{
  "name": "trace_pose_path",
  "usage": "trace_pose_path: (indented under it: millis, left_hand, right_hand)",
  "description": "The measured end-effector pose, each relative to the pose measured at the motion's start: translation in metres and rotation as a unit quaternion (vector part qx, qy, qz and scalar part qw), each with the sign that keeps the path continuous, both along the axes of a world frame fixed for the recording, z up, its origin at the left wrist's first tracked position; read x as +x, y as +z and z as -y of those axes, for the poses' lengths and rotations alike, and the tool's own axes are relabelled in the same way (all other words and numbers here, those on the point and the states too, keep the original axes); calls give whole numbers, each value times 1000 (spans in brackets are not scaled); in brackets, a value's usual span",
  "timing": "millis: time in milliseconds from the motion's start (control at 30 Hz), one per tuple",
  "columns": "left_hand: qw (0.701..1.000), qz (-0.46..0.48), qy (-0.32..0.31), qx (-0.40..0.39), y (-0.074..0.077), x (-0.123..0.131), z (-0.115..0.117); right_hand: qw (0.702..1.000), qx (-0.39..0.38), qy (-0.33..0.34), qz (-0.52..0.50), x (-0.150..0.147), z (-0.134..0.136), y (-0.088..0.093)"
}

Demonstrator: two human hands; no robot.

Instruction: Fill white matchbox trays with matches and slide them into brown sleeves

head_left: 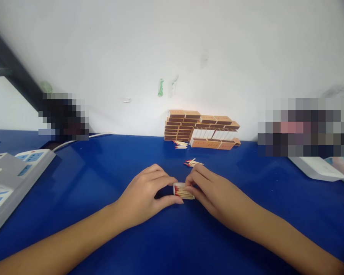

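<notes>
A small matchbox tray lies on the blue table in front of me, filled with red-tipped matches. My left hand steadies its left end, thumb on the near side and index finger on the far side. Over the right end, my right hand has thumb and fingers closed in a pinch at the matches. Its fingers hide that part of the tray. Just beyond the right hand lies a small loose pile of matches. Another little bunch of matches sits farther back.
Against the white wall stands a stack of orange-brown matchboxes, with several white-sided ones in it. A power strip occupies the left of the blue table. On the right is a white box-shaped device. Two patches are blurred out.
</notes>
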State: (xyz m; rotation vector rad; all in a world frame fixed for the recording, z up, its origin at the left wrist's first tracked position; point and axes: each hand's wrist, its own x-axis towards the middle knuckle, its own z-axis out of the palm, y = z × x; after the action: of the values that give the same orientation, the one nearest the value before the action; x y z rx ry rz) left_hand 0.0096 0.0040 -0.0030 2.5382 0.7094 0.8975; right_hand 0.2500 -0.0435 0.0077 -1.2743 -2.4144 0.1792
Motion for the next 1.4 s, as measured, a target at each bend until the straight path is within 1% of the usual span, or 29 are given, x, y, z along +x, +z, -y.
trace_pose_path:
  millis: [100,167,233,333,667,933,1133,1400]
  left_hand:
    - [999,-7,44,5,1,-1,-2]
    - [998,-10,57,3,2,-2,-3]
    - [998,-15,55,-1,3,-2,-3]
    - [998,-21,59,7,5,-2,-3]
    - [998,-44,48,17,4,-4,-3]
    - [998,-35,22,39,0,-2,-2]
    - [998,-39,30,49,1,-3,-2]
    - [998,-43,35,36,1,-3,1]
  right_hand:
    - [999,25,-11,-16,2,-1,5]
    - [998,44,-30,-32,5,-3,8]
    - [997,54,-40,-46,8,-5,9]
    - [997,49,-20,-58,10,-5,8]
    - [998,-25,55,-33,5,4,9]
    - [1000,12,26,-5,3,2,1]
    - [999,28,28,13,1,1,-1]
    - [1000,9,28,8,-1,3,1]
